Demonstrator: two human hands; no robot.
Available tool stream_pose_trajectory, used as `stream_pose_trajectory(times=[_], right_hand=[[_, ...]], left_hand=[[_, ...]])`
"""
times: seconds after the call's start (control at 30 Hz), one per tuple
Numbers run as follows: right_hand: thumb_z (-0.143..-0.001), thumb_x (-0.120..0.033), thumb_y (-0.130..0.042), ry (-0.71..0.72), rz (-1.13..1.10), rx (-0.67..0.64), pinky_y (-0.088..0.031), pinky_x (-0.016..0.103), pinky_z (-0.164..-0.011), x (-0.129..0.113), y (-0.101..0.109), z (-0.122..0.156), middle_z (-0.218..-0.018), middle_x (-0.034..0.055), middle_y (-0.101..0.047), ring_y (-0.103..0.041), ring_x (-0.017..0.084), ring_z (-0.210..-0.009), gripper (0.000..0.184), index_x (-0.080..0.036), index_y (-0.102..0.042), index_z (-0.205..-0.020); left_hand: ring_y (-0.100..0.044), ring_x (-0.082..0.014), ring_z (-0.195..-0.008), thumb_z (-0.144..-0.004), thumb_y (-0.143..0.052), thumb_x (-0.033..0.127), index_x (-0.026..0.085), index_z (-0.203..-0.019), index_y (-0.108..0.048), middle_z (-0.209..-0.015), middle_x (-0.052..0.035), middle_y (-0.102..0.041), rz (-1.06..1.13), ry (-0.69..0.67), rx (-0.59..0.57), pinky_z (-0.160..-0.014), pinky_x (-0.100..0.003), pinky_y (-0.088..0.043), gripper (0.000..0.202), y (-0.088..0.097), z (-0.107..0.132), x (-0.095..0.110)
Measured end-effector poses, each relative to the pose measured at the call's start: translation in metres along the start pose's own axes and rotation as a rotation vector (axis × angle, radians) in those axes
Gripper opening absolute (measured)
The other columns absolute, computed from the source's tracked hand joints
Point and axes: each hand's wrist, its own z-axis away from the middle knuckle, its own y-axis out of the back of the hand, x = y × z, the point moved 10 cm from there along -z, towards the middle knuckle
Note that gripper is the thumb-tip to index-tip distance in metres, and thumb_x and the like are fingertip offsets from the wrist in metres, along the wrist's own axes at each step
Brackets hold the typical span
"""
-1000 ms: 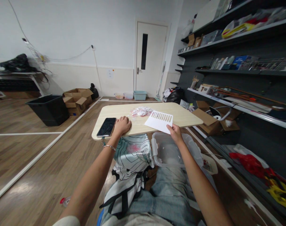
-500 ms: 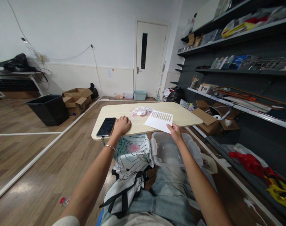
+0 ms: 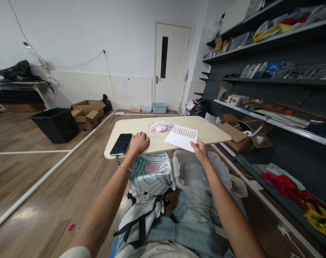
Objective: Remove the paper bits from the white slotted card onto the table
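Note:
My right hand [image 3: 199, 151] pinches the near right corner of a white card [image 3: 180, 140], which has a row of rounded slots cut along its far edge. The card is tilted over the near edge of a pale wooden table [image 3: 206, 132]. Its far left part is close to a heap of small white paper pieces [image 3: 162, 125] with pinkish marks; whether it touches them I cannot tell. My left hand [image 3: 139, 142] rests palm down on the table, fingers slightly bent and holding nothing visible. Just left of it lies a black phone [image 3: 121, 144] with a cord.
Below the table's near edge are a clear plastic bin [image 3: 195, 172] on the right and a patterned cloth [image 3: 149, 172] on the left. A black bin [image 3: 55, 125] and cardboard boxes [image 3: 89, 116] stand on the left floor. Loaded shelves [image 3: 270, 80] line the right wall.

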Motion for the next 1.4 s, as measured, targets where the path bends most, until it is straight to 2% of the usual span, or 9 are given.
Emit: stream_pose_trajectory(times=[0.2,0.57,0.8,1.0,1.2,1.4], right_hand=[[-0.072,-0.060,-0.067,0.031,0.015,-0.006,-0.039,0.028,-0.051,-0.0016,-0.0004,0.0009,-0.064,0.0036,-0.062,-0.052,0.018,-0.058,0.044,-0.015,-0.067,-0.075],[-0.071,-0.064,-0.068,-0.040,-0.015,-0.011,-0.034,0.027,-0.042,0.0040,-0.0040,0.0022,-0.055,-0.0008,-0.055,-0.044,0.014,-0.047,0.046,-0.018,-0.063,-0.076],[-0.075,-0.063,-0.066,0.033,0.039,-0.011,-0.035,0.027,-0.048,-0.0023,-0.0047,0.0031,-0.056,0.0001,-0.055,-0.047,0.016,-0.054,0.045,-0.017,-0.065,-0.075],[-0.076,-0.063,-0.066,0.044,0.056,-0.020,-0.039,0.028,-0.051,-0.0035,-0.0044,0.0033,-0.061,0.0021,-0.061,-0.051,0.018,-0.057,0.047,-0.016,-0.066,-0.077],[-0.078,-0.062,-0.065,0.074,0.097,-0.016,-0.049,0.032,-0.063,-0.0057,-0.0051,0.0046,-0.078,0.0073,-0.073,-0.063,0.023,-0.071,0.049,-0.014,-0.072,-0.086],[-0.079,-0.063,-0.064,0.081,0.145,-0.023,-0.049,0.032,-0.063,-0.0059,-0.0062,0.0051,-0.078,0.0076,-0.073,-0.064,0.024,-0.072,0.049,-0.015,-0.073,-0.085]], left_hand=[[-0.056,-0.0305,-0.131,-0.102,-0.034,0.036,0.018,-0.118,-0.064,-0.136,-0.0162,-0.064,-0.003,-0.002,0.002,-0.114,-0.050,-0.038,0.038,0.0025,0.0015,0.0017],[-0.057,-0.0300,-0.130,-0.103,-0.033,0.037,0.018,-0.117,-0.064,-0.135,-0.0159,-0.065,-0.011,-0.003,0.008,-0.112,-0.048,-0.040,0.038,0.0038,0.0022,0.0024],[-0.056,-0.0307,-0.130,-0.103,-0.033,0.037,0.017,-0.117,-0.064,-0.136,-0.0165,-0.065,-0.012,-0.005,0.006,-0.110,-0.048,-0.041,0.039,0.0033,0.0022,0.0027],[-0.056,-0.0298,-0.131,-0.103,-0.033,0.038,0.019,-0.117,-0.064,-0.137,-0.0158,-0.064,-0.009,0.002,-0.002,-0.112,-0.047,-0.040,0.039,0.0026,0.0016,0.0017],[-0.055,-0.0299,-0.131,-0.103,-0.033,0.037,0.019,-0.117,-0.064,-0.137,-0.0159,-0.064,-0.004,0.001,-0.006,-0.112,-0.048,-0.040,0.039,0.0016,0.0010,0.0012],[-0.056,-0.0297,-0.131,-0.103,-0.033,0.037,0.020,-0.117,-0.064,-0.137,-0.0153,-0.064,0.007,0.001,0.003,-0.112,-0.047,-0.040,0.038,0.0023,0.0011,0.0009]])
